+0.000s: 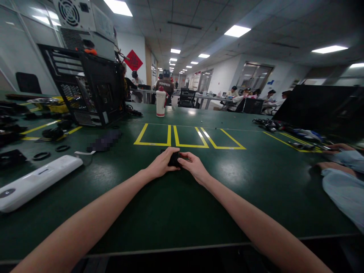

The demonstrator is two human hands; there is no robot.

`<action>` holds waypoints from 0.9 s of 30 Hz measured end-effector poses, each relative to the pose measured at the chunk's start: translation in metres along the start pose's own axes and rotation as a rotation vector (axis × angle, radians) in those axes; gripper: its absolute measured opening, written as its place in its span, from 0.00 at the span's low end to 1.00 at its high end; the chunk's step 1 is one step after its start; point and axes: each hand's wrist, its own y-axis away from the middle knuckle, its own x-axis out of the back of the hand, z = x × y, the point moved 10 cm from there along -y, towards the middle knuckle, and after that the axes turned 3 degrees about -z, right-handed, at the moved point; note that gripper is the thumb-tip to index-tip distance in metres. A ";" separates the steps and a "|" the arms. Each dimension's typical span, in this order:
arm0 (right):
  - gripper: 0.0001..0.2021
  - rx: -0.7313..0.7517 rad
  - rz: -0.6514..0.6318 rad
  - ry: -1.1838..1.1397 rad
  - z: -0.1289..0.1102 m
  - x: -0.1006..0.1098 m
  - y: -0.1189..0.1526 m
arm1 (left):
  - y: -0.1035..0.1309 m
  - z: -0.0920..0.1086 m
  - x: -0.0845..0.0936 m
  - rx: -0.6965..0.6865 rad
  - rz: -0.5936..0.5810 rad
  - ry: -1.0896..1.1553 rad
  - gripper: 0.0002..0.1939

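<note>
Both hands meet over the middle of the green table [199, 212], around one small black object [174, 159]. Its exact kind cannot be made out, since fingers cover much of it. My left hand [165, 162] wraps it from the left, thumb and fingers closed on its side. From the right, my right hand [192, 163] pinches its edge between thumb and fingertips. Just beyond the hands, yellow tape outlines [191, 146] mark the tabletop.
At left stand a black computer case [93, 91] with metal units on top, a white elongated device [40, 182] and black rings [41, 156]. A white cup [160, 103] stands at the back. On the right, a co-worker's sleeves [342, 185] reach in near cables [270, 124] and a dark panel [321, 108].
</note>
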 end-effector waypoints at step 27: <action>0.13 0.084 0.076 0.014 -0.003 0.003 -0.003 | 0.002 0.002 0.001 -0.045 0.039 -0.010 0.35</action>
